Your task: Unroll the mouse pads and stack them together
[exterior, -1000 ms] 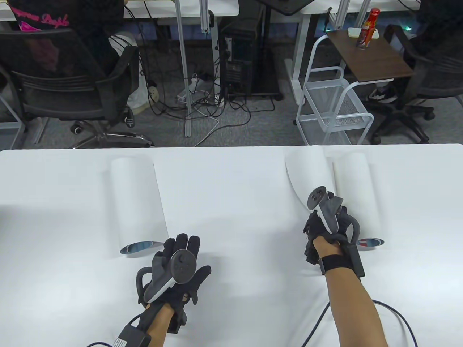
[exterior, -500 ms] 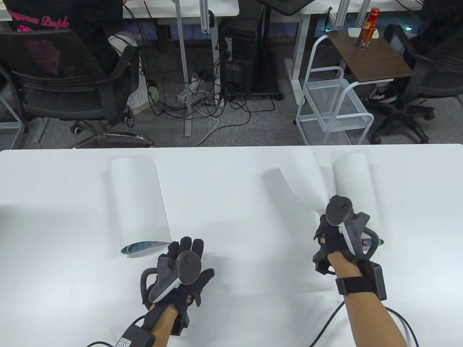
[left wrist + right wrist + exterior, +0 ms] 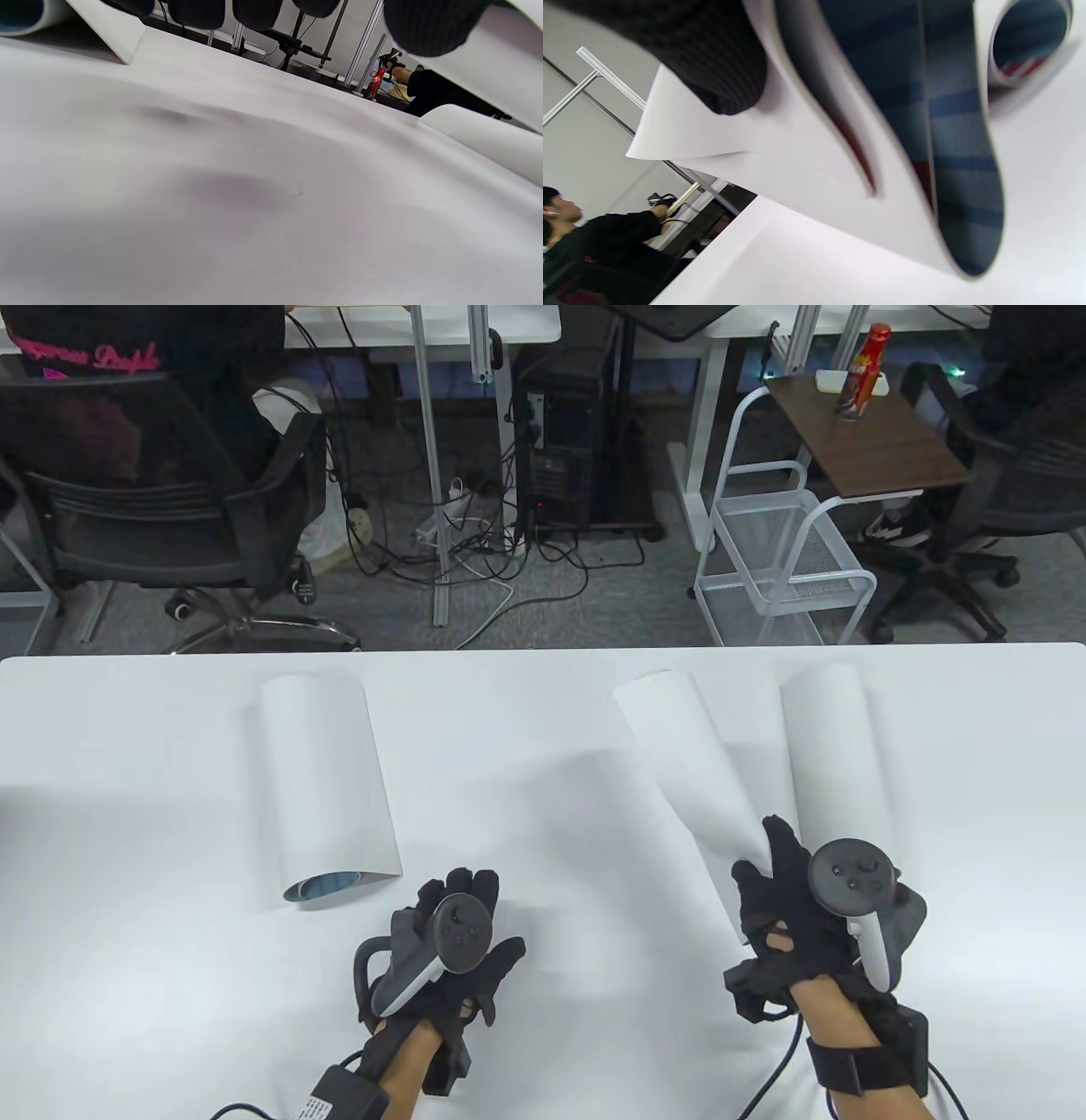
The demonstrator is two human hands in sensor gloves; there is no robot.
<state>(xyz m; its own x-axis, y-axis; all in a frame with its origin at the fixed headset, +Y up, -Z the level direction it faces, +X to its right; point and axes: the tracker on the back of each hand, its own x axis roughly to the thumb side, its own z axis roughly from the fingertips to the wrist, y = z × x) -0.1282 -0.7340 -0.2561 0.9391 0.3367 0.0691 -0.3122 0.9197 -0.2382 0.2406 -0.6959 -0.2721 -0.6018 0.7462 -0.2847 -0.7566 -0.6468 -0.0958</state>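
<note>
Three rolled white mouse pads are on the white table [image 3: 543, 704]. The left roll [image 3: 327, 776] lies alone with its blue inside showing at the near end. My right hand [image 3: 764, 874] grips the near end of the middle roll [image 3: 683, 755] and holds it tilted off the table. In the right wrist view this roll [image 3: 925, 127] shows a blue and red inside. The right roll [image 3: 836, 751] lies beside it and also shows in the right wrist view [image 3: 1031, 38]. My left hand [image 3: 462, 899] is open, fingers spread, holding nothing, just right of the left roll's near end.
The table's far edge [image 3: 543, 647] runs behind the rolls. Beyond it stand office chairs [image 3: 161, 500], a white wire cart [image 3: 789, 551] and a small brown side table with a red bottle [image 3: 861, 369].
My right hand has drawn back toward the near edge with the middle roll, swinging its far end left, away from the right roll. My left hand has shifted slightly right and nearer.
</note>
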